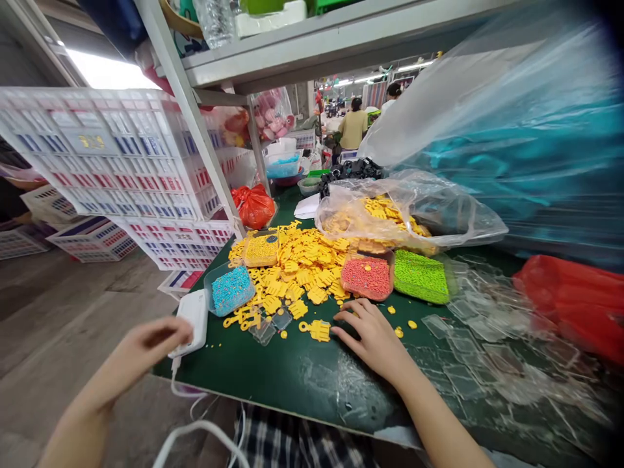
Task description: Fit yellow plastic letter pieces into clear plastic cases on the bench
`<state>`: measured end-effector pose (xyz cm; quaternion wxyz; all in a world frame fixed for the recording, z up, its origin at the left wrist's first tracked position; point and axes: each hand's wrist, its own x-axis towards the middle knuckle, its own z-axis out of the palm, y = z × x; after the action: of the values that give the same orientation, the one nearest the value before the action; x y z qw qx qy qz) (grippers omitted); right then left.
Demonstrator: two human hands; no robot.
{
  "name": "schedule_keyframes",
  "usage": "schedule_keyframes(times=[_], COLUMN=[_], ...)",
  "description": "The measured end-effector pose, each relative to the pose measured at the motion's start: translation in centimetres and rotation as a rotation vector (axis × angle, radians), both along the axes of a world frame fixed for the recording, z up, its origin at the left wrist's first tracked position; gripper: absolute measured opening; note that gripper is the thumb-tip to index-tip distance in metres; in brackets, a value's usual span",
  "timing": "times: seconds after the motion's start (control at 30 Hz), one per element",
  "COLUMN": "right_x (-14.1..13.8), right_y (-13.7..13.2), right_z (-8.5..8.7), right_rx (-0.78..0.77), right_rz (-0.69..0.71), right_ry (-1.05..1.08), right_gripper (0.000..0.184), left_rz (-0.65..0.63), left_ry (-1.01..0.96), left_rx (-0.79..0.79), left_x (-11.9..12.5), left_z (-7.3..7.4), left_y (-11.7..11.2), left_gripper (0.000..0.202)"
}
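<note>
My right hand (371, 336) rests on the green table (287, 377), fingers spread and flat, fingertips next to a yellow plastic piece (316, 329). Beyond it lies a heap of yellow plastic pieces (297, 263). My left hand (151, 342) hovers off the table's left edge beside a white power bank (192, 318); its fingers are curled and blurred, and I cannot make out anything in them. Trays of beads stand around the heap: blue (230, 289), red (367, 277), green (420, 276) and yellow (261, 250).
A clear bag of more yellow pieces (404, 214) lies behind the trays. Small clear plastic lids (478, 338) cover the table's right side by a red bag (575, 305). White crates (112, 149) stack at left under a metal shelf. People work in the background.
</note>
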<state>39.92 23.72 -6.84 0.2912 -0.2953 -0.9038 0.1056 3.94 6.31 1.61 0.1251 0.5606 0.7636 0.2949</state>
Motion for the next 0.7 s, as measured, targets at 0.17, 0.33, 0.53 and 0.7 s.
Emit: schedule_keyframes(times=[0.17,0.33,0.53,0.7], right_x=[0.1,-0.1,-0.1,0.0], right_y=[0.1,0.2,0.2,0.3], right_z=[-0.2,-0.6,-0.8,-0.7], right_rx=[0.009,0.025,0.029,0.045], right_rz=[0.001,-0.010,-0.024,-0.022], right_ry=[0.008,0.011,-0.008,-0.018], right_gripper=[0.018,0.017,0.013,0.014], left_rz=[0.034,-0.017,-0.094,-0.244], left_ry=[0.286,0.595,0.740,0.749], left_rx=[-0.082,-0.292,-0.365,-0.598], left_x=[-1.2,-1.3,-1.3,-1.8], left_z=[0.1,0.2,2.9,4.0], left_y=[8.7,13.5,20.2,25.3], left_gripper=[0.044,0.041,0.040,0.021])
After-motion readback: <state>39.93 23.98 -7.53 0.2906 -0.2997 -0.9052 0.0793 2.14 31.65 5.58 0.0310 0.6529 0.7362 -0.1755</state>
